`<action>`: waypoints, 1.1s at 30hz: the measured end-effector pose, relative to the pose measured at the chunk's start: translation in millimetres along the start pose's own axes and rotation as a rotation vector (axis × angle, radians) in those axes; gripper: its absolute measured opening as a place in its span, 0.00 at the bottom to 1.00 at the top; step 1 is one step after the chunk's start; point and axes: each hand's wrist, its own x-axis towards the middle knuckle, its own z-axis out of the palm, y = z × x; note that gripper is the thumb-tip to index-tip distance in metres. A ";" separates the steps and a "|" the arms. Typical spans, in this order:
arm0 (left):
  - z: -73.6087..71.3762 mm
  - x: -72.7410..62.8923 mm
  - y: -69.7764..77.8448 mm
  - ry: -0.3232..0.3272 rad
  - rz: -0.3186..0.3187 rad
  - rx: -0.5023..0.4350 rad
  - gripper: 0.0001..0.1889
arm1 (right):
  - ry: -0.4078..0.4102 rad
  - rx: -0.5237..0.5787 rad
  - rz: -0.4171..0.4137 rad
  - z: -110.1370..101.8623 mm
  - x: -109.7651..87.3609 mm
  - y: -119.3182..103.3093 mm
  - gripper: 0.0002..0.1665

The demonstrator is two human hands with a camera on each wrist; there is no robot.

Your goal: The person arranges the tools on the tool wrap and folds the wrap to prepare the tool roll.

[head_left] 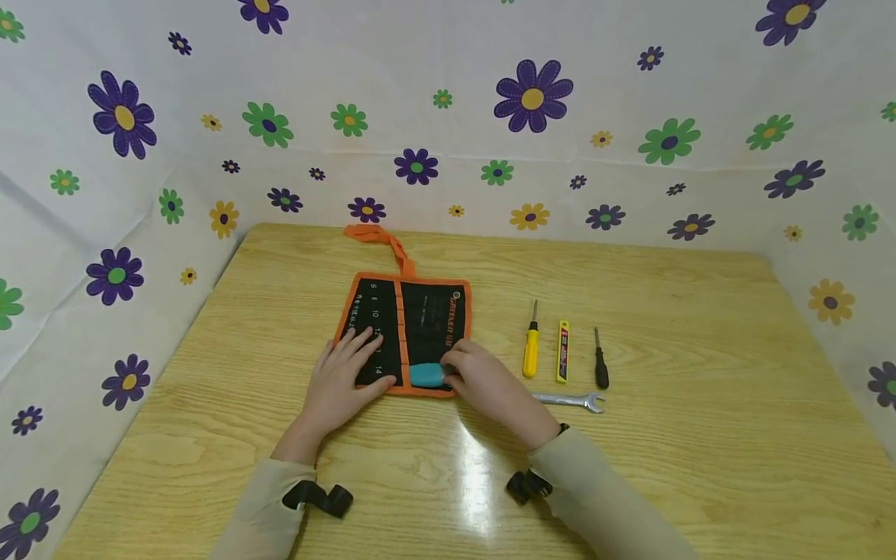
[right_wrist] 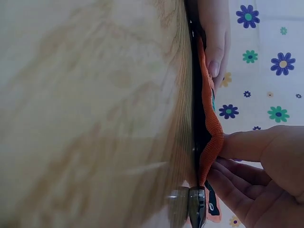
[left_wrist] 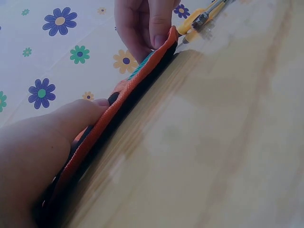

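Observation:
A black tool pouch with orange trim (head_left: 428,319) lies unfolded on the table, printed with numbers down its left panel. My left hand (head_left: 344,379) rests on that panel with fingers spread, its thumb near the lower orange edge. Across the lower right panel lies a flat teal piece (head_left: 425,375), its left end at the orange divider. My right hand (head_left: 483,383) pinches its right end, and the fingers hide that part, so its kind is unclear. In the left wrist view, the right fingers (left_wrist: 159,35) are bent down over the teal piece beside the pouch's edge.
Right of the pouch lie a yellow screwdriver (head_left: 531,350), a narrow yellow packet (head_left: 563,351) and a black screwdriver (head_left: 600,365). A silver wrench (head_left: 577,400) lies in front of them, partly behind the right wrist. An orange strap (head_left: 385,239) trails toward the table's back edge.

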 end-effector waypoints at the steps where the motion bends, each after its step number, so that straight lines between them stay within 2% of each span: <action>1: -0.3 0.0 0.4 0.000 0.001 0.000 0.40 | -0.002 -0.004 -0.003 0.2 0.4 -0.1 0.09; 9: -0.8 0.6 0.4 0.000 0.006 0.002 0.40 | -0.009 -0.042 -0.039 0.0 5.6 -3.4 0.09; 16: -1.3 0.1 1.3 0.001 0.000 -0.002 0.39 | -0.053 -0.083 -0.018 1.0 10.1 -6.7 0.09; 20: -1.7 0.0 1.6 -0.001 0.000 0.003 0.40 | -0.072 -0.060 0.001 0.2 8.7 -7.5 0.10; 27: -2.4 -0.1 1.5 -0.002 -0.002 0.003 0.40 | -0.090 0.032 0.022 -4.3 -0.4 -5.5 0.18; 33: -3.2 0.1 2.3 -0.004 0.001 0.000 0.40 | -0.053 0.021 0.002 -10.1 -15.4 1.6 0.20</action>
